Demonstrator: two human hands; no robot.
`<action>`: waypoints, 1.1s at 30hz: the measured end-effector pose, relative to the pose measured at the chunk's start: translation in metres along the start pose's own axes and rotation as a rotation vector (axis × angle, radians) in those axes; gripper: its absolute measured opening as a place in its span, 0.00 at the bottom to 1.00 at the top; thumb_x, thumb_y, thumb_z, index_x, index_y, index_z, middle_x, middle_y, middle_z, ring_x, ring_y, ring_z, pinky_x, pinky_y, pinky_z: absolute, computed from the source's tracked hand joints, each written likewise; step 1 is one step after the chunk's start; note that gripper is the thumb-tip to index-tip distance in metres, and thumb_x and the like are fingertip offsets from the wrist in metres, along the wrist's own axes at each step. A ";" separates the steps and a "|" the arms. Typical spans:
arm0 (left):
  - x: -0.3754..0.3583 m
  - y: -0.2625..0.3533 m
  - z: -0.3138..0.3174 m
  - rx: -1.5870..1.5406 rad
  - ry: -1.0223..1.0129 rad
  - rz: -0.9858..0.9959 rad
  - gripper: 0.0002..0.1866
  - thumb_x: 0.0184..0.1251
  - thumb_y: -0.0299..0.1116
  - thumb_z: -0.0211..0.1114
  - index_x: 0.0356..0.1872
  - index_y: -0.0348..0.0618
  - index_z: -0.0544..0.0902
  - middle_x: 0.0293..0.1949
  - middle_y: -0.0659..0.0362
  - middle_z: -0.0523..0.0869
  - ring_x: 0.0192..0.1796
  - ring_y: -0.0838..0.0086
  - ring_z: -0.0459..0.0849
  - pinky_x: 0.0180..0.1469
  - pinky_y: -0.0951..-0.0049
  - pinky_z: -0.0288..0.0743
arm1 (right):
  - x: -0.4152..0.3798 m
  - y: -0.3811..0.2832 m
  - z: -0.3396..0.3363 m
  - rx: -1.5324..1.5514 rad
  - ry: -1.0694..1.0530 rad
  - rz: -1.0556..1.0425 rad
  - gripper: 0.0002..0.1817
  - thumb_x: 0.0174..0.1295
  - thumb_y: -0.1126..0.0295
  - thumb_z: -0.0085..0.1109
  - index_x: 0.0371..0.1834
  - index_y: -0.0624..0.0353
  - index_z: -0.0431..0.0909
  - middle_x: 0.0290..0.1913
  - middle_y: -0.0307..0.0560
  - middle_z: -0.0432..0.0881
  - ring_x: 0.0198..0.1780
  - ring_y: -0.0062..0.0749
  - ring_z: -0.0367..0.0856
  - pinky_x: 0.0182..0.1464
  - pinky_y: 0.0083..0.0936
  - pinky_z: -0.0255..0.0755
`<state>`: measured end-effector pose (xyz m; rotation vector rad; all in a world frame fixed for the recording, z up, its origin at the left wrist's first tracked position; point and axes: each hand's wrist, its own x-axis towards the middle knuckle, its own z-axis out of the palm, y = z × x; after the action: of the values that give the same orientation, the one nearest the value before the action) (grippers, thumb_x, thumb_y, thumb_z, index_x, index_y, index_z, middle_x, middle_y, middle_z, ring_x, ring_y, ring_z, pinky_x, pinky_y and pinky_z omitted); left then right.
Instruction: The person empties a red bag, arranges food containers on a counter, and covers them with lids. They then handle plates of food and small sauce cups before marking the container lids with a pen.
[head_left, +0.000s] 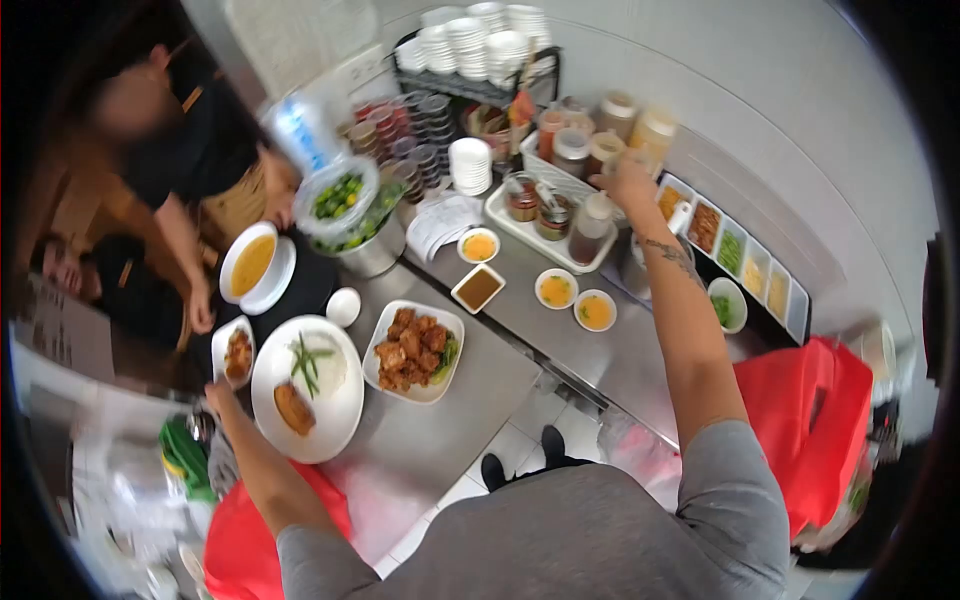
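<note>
My left hand [219, 397] is at the near end of a small white dish [226, 347] of browned food, beside a large white plate [308, 432]. Its fingers are too small to make out. The plate carries rice [330, 368], green beans [303, 362] and a browned fillet [293, 409]. My right hand [630, 184] reaches among the sauce containers, near a lidded jar [604, 150] and just above a squeeze bottle [592, 230]. Blur hides whether its fingers grip either one. A square white bowl [392, 388] of fried chunks stands between my arms.
Small cups of yellow soup [555, 289] and a dish of brown sauce [478, 289] sit on the counter. Topping trays [729, 252] line the right wall. At left, a co-worker's hand [201, 307] is near a soup bowl [249, 266]. A metal pot [377, 252] stands behind.
</note>
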<state>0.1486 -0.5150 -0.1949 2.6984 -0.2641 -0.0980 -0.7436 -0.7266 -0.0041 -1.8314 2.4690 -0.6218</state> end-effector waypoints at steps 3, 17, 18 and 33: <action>-0.074 0.025 -0.063 0.536 0.387 1.004 0.16 0.57 0.43 0.61 0.33 0.37 0.82 0.32 0.46 0.85 0.33 0.55 0.83 0.35 0.57 0.74 | 0.012 0.003 0.019 0.062 0.042 -0.025 0.35 0.48 0.52 0.67 0.51 0.71 0.70 0.47 0.66 0.79 0.51 0.54 0.78 0.51 0.43 0.72; -0.488 0.211 -0.262 -0.515 -0.230 1.444 0.25 0.59 0.39 0.66 0.57 0.46 0.75 0.45 0.58 0.81 0.43 0.73 0.79 0.46 0.74 0.72 | -0.057 -0.122 -0.178 0.323 0.203 -0.628 0.30 0.47 0.51 0.66 0.47 0.62 0.74 0.33 0.51 0.82 0.34 0.37 0.80 0.40 0.31 0.72; -0.501 0.217 -0.252 -0.548 -0.149 1.517 0.30 0.57 0.41 0.68 0.60 0.45 0.71 0.44 0.57 0.81 0.43 0.72 0.79 0.47 0.73 0.72 | -0.072 -0.140 -0.182 0.468 0.065 -0.720 0.28 0.47 0.53 0.67 0.45 0.62 0.75 0.31 0.47 0.81 0.32 0.31 0.78 0.37 0.27 0.71; -0.401 0.029 -0.196 0.028 -0.244 0.820 0.30 0.45 0.40 0.70 0.48 0.36 0.68 0.34 0.41 0.82 0.38 0.48 0.82 0.40 0.56 0.75 | -0.214 -0.203 -0.032 0.392 -0.726 -0.902 0.19 0.63 0.58 0.55 0.43 0.66 0.72 0.31 0.60 0.81 0.35 0.51 0.81 0.37 0.38 0.73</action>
<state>-0.2283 -0.3811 0.0063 2.3846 -1.4066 -0.1733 -0.4964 -0.5689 0.0404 -2.3394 0.9590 -0.2916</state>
